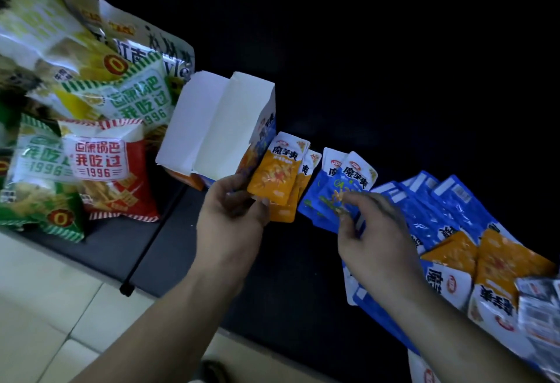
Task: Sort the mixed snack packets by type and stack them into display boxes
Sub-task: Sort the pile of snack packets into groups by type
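My left hand (pixel 233 216) holds a small stack of orange snack packets (pixel 277 175) by their lower edge, fingers curled round them. Just right of them, my right hand (pixel 375 231) pinches a few blue packets (pixel 336 191) of the same brand, fanned out. A display box (pixel 212 128) with white open flaps stands tilted behind my left hand, its opening facing me. More blue packets (pixel 439 203) and orange packets (pixel 503 258) lie spread on the dark table at the right.
A heap of large crisp bags (pixel 100 128), green, yellow and red, fills the left side of the black table (pixel 303 276). The table's front edge runs diagonally, with pale floor tiles (pixel 45 307) below it. The far side is dark.
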Action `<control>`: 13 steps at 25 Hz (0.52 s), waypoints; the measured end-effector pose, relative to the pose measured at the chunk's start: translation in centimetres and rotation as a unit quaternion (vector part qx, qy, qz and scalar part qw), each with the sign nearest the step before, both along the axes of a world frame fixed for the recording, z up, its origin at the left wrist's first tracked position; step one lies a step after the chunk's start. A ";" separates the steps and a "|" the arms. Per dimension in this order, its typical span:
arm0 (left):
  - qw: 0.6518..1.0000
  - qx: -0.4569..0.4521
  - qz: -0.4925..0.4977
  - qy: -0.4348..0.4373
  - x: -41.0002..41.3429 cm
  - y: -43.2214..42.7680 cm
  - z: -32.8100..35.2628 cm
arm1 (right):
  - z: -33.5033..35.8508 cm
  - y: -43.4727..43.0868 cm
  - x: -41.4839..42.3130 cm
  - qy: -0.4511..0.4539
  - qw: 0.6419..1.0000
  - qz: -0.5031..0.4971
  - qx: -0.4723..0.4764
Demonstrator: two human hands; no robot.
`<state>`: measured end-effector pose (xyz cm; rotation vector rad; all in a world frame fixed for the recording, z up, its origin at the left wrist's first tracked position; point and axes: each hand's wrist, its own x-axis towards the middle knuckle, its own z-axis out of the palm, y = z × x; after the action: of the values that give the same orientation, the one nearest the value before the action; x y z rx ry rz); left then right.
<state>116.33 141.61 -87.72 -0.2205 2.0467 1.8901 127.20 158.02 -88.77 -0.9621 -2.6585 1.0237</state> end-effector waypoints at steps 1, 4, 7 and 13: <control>1.000 -0.003 0.021 0.017 0.9 -0.3 0.2 | -0.4 0.3 0.1 -0.015 0.999 0.031 -0.012; 0.996 -0.052 -0.041 0.067 4.2 -0.4 0.1 | -0.5 1.6 0.5 -0.021 0.990 0.111 -0.085; 0.975 -0.087 -0.197 0.056 6.8 0.6 -1.2 | 0.5 3.2 2.6 0.018 0.994 0.088 -0.065; 0.903 -0.201 -0.354 0.134 10.8 4.2 -3.1 | 0.8 7.6 11.5 -0.141 0.988 0.051 0.044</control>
<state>127.12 145.81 -90.80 0.6431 2.2427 1.0888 138.70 165.58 -87.96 -1.0313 -2.9826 0.8330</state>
